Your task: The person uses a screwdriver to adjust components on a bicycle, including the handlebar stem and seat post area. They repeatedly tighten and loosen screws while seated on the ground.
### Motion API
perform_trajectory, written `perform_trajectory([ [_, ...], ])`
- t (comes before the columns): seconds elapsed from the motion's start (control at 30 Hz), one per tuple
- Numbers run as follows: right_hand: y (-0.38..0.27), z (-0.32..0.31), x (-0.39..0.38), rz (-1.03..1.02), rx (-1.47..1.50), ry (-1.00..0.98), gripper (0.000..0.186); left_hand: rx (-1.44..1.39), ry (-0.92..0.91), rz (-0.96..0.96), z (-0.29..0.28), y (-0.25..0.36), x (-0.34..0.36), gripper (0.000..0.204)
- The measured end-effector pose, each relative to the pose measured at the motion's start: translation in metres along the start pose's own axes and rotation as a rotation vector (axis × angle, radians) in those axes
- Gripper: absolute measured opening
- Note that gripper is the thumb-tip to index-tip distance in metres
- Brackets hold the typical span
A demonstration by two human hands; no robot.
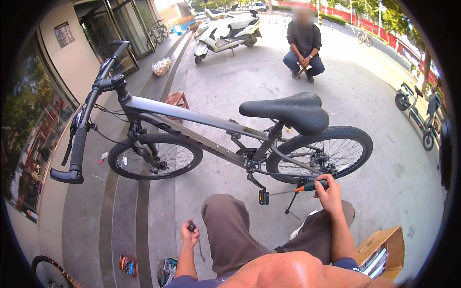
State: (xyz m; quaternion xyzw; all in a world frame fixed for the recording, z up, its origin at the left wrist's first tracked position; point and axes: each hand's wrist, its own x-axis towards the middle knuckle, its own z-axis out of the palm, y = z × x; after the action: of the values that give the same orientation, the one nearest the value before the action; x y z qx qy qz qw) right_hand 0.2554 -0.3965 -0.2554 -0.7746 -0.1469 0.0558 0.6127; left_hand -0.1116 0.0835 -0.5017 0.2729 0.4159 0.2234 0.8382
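A grey bicycle (192,121) stands side-on before me, its handlebar at the left and its black saddle (288,109) at the right. My right hand (330,196) is closed round a screwdriver-like tool (307,186) in dark green and orange, its orange end pointing left. The tool is close to the rear wheel (355,152) and the kickstand (291,202); whether it touches the bicycle, I cannot tell. Low at the left, my left hand (188,235) grips a small black object (192,225) of unclear kind, beside my knee. A pedal (263,197) hangs between my hands.
A person (303,48) squats beyond the bicycle. A white scooter (225,36) is parked behind, near a reddish stool (177,100). Steps (115,216) run along the left. Close by are an open cardboard box (394,245), a small tool box (127,265) and another wheel (45,273).
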Motion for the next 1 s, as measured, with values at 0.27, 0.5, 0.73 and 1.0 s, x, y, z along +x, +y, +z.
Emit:
perform_trajectory([
  [0.27,-0.016,-0.017,-0.008,0.186,0.720,-0.338,0.029,0.410,-0.476,0.635,0.268,0.124,-0.123,0.021],
  [0.5,-0.067,0.031,-0.003,-0.027,0.382,-0.683,0.043,0.591,-0.878,0.626,0.421,0.089,-0.138,0.024],
  [0.73,-0.067,0.064,0.035,-0.275,-0.099,-0.314,0.023,0.056,-0.938,-0.020,0.458,0.034,-0.084,0.040],
  [1.0,-0.022,0.092,0.019,0.013,0.428,-0.337,0.030,0.258,-1.188,-0.205,0.435,-0.032,-0.081,0.057],
])
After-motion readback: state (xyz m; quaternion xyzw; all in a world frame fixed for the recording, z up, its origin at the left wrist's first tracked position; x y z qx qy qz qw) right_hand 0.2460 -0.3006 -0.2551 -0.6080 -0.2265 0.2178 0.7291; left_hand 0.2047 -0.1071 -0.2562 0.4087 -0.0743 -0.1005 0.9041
